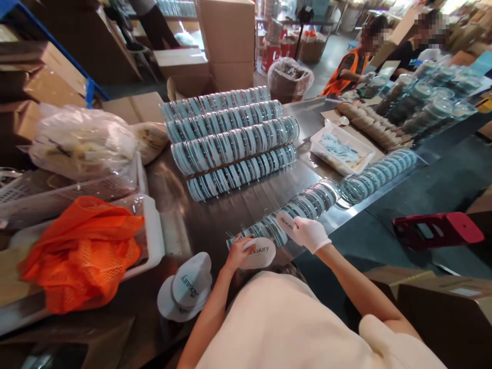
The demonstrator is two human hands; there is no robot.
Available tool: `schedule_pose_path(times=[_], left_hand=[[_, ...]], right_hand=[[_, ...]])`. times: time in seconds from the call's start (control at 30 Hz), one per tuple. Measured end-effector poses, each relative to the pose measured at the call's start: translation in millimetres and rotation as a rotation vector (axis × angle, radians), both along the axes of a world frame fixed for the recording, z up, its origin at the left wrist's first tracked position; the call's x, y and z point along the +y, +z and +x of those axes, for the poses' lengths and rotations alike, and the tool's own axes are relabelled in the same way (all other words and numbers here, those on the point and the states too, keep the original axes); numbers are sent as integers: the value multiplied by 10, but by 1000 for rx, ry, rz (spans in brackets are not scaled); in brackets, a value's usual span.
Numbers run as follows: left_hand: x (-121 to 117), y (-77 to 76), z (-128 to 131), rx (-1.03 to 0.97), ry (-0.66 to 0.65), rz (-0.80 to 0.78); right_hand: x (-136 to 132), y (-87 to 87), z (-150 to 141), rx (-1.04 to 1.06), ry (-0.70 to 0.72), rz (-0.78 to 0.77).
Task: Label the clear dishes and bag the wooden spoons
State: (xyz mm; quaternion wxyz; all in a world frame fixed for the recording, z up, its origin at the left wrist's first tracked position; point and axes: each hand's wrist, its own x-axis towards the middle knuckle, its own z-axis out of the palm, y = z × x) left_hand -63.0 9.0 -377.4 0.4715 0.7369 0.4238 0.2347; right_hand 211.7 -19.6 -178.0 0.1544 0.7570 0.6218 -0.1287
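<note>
My bare left hand [236,254] grips white round cards [262,254] printed with "Beauty", near the table's front edge. In a white glove, my right hand [310,234] pinches one white printed card [285,222] over a row of clear round containers [313,199] lying on their sides. The near end of that row passes just beyond both hands. A small pile of the same white cards [188,282] lies on the table to the left of my left forearm. How many cards my left hand holds, I cannot tell.
Several stacked rows of clear containers [234,136] stand across the metal table [161,179]. An orange mesh cloth [84,251] drapes over a white bin [156,230] at left. Right of the rows is a white basket [348,166]. A person in an orange vest [344,72] works farther back.
</note>
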Motion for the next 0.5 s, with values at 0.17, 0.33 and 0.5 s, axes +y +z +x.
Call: schedule_pose_path(times=[0.17, 0.33, 0.5], left_hand=[[5, 7, 1, 19, 6, -16], [3, 36, -3, 48, -29, -29], [-6, 71, 23, 69, 0, -42]], right_hand=[[93, -351, 6, 92, 19, -38], [-47, -1054, -98, 200, -88, -8], [-456, -1560, -153, 286, -287, 93]])
